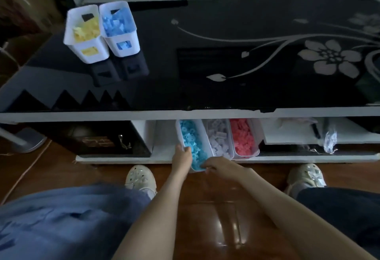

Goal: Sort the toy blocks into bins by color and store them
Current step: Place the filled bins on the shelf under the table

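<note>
Both hands gripped the cyan bin (178, 130): left hand (182, 155) pinching its left wall, right hand (216, 166) curled over its near rim. It overhung the front edge of the shelf (115, 158); a slipped grip could tip it and spill blocks (190, 136).

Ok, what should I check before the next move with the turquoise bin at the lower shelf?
1. Grip: ok. The left hand holds the turquoise bin by its left rim, and the right hand holds its near end.
2. Bin square on the lower shelf: not ok. It is skewed, with its near end overhanging the front edge.
3. Gap to the lilac bin: cannot tell. They are very close.
4. Red bin seated on the shelf: ok.
5. Yellow bin and blue bin stored: not ok. Both stand on the table top.
</note>
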The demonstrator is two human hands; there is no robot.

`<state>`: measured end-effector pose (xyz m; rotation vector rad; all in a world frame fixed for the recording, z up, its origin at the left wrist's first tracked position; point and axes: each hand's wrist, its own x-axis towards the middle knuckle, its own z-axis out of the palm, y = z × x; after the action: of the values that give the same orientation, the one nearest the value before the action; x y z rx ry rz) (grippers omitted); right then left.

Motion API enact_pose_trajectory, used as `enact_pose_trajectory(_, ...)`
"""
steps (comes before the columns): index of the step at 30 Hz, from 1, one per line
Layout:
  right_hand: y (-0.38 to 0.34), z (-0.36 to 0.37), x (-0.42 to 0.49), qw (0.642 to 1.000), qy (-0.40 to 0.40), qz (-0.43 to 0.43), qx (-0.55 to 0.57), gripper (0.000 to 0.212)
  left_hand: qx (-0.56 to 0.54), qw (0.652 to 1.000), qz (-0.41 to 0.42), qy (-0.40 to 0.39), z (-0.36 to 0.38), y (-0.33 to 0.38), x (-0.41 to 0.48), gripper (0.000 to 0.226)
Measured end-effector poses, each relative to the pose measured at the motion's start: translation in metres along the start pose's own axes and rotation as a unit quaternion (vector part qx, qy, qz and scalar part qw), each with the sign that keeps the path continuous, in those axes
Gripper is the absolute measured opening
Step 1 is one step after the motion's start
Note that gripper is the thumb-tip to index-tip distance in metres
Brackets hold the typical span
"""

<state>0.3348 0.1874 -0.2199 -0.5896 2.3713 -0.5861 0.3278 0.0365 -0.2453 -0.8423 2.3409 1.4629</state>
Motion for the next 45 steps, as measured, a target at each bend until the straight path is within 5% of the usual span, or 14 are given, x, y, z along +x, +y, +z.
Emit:
enact_pose_trajectory(6, 0.013, 0.012, 0.032, 0.999, 0.033, 0.007, 0.014, 0.048, 0.020, 0.996, -0.065, -0.056, 0.011, 0.000, 0.042, 0.042)
enact_pose_trajectory(14, 0.009, 0.038, 0.059, 0.994, 0.075, 0.033, 0.073, 0.043, -0.141, 0.981, -0.019, -0.134, 0.020, 0.002, 0.064, 0.062)
enact_pose_trajectory(18, 0.011, 0.035, 0.062, 0.993, 0.090, 0.054, 0.055, 0.042, -0.093, 0.990, 0.008, -0.109, 0.013, -0.004, 0.059, 0.065)
enact_pose_trajectory(21, 0.002, 0.030, 0.057, 0.990, 0.103, 0.073, 0.070, 0.045, 0.053, 0.990, 0.125, -0.023, 0.006, -0.007, 0.045, 0.055)
enact_pose_trajectory(25, -0.018, 0.015, 0.041, 0.986, 0.145, 0.065, 0.047, 0.039, 0.166, 0.959, 0.231, 0.009, -0.001, -0.001, 0.018, 0.035)
enact_pose_trajectory(28, -0.038, -0.014, 0.017, 0.979, 0.203, 0.015, 0.031, 0.027, 0.251, 0.902, 0.351, -0.026, -0.024, 0.025, -0.007, 0.027)
enact_pose_trajectory(35, -0.095, -0.102, -0.054, 0.928, 0.325, -0.170, 0.060, 0.011, 0.191, 0.754, 0.619, 0.110, -0.106, 0.114, -0.078, 0.019)
enact_pose_trajectory(39, -0.124, -0.148, -0.038, 0.882, 0.429, -0.180, 0.076, 0.015, 0.062, 0.848, 0.492, 0.186, -0.139, 0.155, -0.080, 0.016)
enact_pose_trajectory(42, -0.143, -0.173, -0.002, 0.902, 0.404, -0.141, 0.052, 0.051, -0.019, 0.938, 0.294, 0.185, -0.168, 0.171, -0.059, 0.020)
enact_pose_trajectory(45, -0.167, -0.191, 0.039, 0.932, 0.331, -0.143, 0.026, 0.079, 0.009, 0.985, 0.153, 0.083, -0.192, 0.164, -0.037, 0.049)
